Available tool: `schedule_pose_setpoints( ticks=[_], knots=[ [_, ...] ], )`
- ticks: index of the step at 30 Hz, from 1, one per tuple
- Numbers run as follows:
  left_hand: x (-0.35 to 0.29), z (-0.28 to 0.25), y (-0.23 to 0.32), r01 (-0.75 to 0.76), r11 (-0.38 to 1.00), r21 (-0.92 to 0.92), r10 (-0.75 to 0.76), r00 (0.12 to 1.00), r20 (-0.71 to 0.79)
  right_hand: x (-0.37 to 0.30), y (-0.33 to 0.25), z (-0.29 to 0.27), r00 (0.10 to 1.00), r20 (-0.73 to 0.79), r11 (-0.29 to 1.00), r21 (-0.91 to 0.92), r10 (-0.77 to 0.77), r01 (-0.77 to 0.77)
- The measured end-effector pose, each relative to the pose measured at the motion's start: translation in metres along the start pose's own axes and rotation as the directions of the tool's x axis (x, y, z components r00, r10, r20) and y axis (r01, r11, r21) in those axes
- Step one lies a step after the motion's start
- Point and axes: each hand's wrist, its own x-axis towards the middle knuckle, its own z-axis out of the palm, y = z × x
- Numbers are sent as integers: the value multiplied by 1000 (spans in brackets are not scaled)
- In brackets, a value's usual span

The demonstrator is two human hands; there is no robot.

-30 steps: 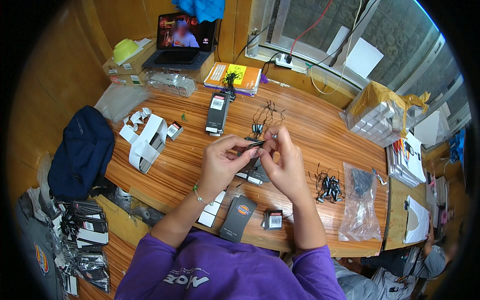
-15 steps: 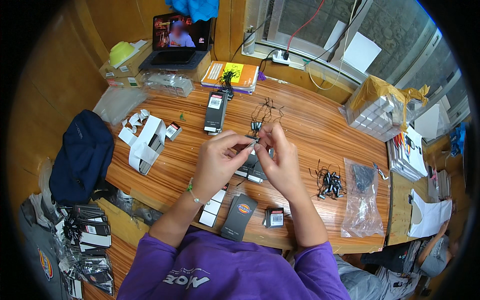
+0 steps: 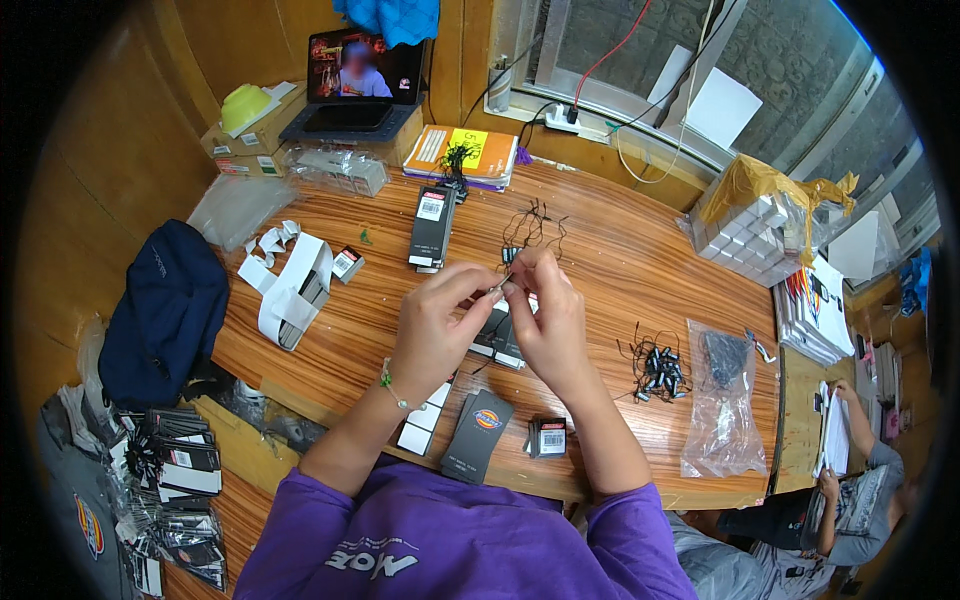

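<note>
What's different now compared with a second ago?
The small tag between the left hand and right hand has turned from showing its dark face to nearly edge-on. At right, the co-worker's white paper now looks narrower. Neither hand let go; the grey card stack and cord pile stayed put.

Cannot identify the thin piece [image 3: 506, 284] pinched by left hand [image 3: 438, 312] and right hand [image 3: 552, 312] at mid-frame: too small, mostly covered by fingertips. Can see only part of the dark card stack [image 3: 498, 347] just below, overlapped by both. Cannot count the tangled black cords [image 3: 660, 372] right of centre. Find the head [image 3: 356, 56] on the screen blurred at upper left, the blue cloth [image 3: 395, 18] cut off by the top edge, the purple shirt [image 3: 470, 555] by the bottom.
</note>
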Motion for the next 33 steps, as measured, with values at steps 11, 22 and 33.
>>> schedule_pose_setpoints(
  ticks=[11, 22, 33],
  knots=[
    [3, -9, 16, 171, 973, -155, -156, 982, 105, 7, -5, -26, 997, 78, 999, 53, -1, -3],
    [2, -7, 8, 294, 888, -353, -238, 952, 195, 12, -4, -37, 993, 98, 995, 85, -70, 62],
    [0, -8, 11, 303, 873, -382, -265, 953, 149, 9, -4, -32, 992, 124, 991, 132, -11, -5]
  ],
)
